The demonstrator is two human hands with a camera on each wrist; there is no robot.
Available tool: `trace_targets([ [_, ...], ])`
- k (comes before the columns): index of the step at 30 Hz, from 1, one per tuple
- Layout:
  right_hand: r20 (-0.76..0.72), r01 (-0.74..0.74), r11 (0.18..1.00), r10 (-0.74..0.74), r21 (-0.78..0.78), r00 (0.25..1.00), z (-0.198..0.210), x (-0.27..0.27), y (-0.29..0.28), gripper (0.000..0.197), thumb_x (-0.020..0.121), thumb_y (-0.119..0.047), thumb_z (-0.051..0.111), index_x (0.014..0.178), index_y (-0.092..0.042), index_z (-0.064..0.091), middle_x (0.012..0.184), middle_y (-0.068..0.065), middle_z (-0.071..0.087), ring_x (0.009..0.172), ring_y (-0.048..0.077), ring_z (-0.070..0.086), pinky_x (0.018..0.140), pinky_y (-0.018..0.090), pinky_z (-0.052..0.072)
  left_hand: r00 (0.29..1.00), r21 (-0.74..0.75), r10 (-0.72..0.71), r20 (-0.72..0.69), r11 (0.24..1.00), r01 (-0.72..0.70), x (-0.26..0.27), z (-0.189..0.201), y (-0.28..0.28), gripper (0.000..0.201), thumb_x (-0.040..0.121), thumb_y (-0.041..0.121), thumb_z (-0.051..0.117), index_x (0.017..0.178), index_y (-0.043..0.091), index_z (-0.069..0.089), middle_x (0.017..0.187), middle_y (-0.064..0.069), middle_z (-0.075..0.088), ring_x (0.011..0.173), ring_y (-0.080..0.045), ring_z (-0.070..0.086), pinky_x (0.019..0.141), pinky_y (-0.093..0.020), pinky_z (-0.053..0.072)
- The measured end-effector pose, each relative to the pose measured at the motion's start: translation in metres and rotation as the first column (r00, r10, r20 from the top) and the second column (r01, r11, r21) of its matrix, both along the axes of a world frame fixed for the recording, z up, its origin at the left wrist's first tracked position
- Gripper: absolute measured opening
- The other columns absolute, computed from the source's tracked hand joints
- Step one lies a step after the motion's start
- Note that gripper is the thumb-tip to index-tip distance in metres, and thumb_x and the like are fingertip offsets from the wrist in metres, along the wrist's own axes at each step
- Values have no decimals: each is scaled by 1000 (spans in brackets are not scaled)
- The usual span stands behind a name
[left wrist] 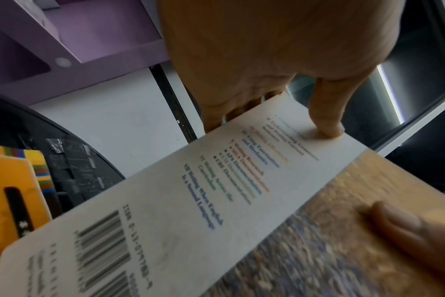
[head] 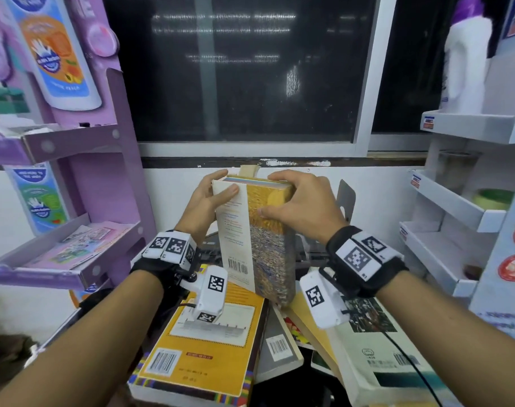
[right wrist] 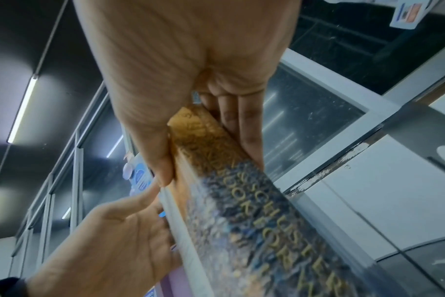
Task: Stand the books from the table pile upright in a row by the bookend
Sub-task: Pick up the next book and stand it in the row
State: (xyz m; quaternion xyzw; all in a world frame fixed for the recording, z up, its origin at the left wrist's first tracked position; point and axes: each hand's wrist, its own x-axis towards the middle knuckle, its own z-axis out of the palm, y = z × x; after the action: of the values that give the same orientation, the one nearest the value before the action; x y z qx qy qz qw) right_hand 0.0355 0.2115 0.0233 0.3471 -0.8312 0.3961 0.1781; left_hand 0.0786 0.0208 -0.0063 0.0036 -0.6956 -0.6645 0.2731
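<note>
Dark window glass [head: 244, 71] fills the far wall, with a purple display rack [head: 74, 177] on the left and white shelves [head: 456, 207] on the right. Below it, a loose pile of books covers the bench — a yellow book [head: 203, 348] lies near left, a pale book [head: 376, 356] near right, and a grey one [head: 279, 345] sits between them.

Above the pile, a thick book [head: 256, 236] with a white back cover and a gold-and-blue painted spine is held nearly upright, its lower corner just over the stack. The left hand [head: 212, 198] grips its upper left edge, thumb pressed on the white cover and the other fingers [left wrist: 244, 104] curled behind. The right hand [head: 303, 201] clamps the top right corner: the thumb lies on the painted cover while its fingers [right wrist: 244, 124] wrap over the top and down the far side, pressed together. The spine's gold lettering shows in the right wrist view [right wrist: 254, 211].

A grey metal bookend [head: 346, 198] stands just behind the right hand, near the wall, partly hidden.
</note>
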Motion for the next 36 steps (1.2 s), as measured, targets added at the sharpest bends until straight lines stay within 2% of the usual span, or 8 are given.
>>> trace_targets([
  [5,-19,11,1000,-10,23,1000,2,11,-13,57,62,-48,81,112,-30,62,80,-7,66,76,12,63,68,26,52,995,34,77,56,996,-79,-4,3,4,62,72,62,59,123,28,48,122,-8,57,109,-23,58,100,-47,44],
  [9,-1,-12,990,12,141,1000,4,16,-16,57,67,-46,78,115,-29,52,89,-5,57,83,15,52,66,26,37,994,56,74,75,995,-78,-8,3,8,41,86,47,60,117,22,53,104,-4,59,93,-18,60,90,-43,47],
  [16,106,-54,972,30,230,994,10,18,-20,81,68,-46,79,140,-32,44,130,5,55,114,20,50,82,25,40,997,33,51,57,998,-53,-6,3,8,32,88,39,59,113,20,53,89,3,57,83,-14,56,76,-35,43],
  [20,95,-39,981,21,190,995,10,22,-19,80,69,-39,81,140,-28,47,129,3,58,109,17,55,85,24,46,996,-3,24,90,1000,-24,-4,5,4,45,78,52,58,112,23,53,94,1,55,91,-19,55,84,-39,44],
  [23,99,-37,988,22,152,995,11,23,-19,77,69,-36,82,138,-26,51,124,1,61,97,12,57,80,22,49,994,-8,37,103,999,-36,-3,6,0,45,90,52,51,122,20,53,99,2,60,99,-19,58,97,-43,43],
  [26,121,-28,992,13,126,993,18,22,-14,73,69,-36,82,135,-24,54,118,2,64,95,15,62,80,26,53,995,-23,60,84,998,-58,-4,8,-3,41,98,49,38,123,21,55,112,3,64,105,-17,59,97,-39,44],
  [30,116,19,994,-32,107,993,32,15,0,67,67,-36,83,129,-25,59,108,-1,63,93,11,57,64,17,44,989,-113,139,46,985,-133,-13,12,-7,42,101,45,35,123,17,58,124,1,62,114,-15,56,99,-37,38],
  [36,120,82,995,-89,61,989,50,4,19,62,67,-35,84,124,-22,63,115,1,64,98,13,61,80,26,52,966,-238,258,-2,938,-251,-39,12,-9,26,96,35,52,117,22,62,118,5,63,112,-15,56,93,-28,39],
])
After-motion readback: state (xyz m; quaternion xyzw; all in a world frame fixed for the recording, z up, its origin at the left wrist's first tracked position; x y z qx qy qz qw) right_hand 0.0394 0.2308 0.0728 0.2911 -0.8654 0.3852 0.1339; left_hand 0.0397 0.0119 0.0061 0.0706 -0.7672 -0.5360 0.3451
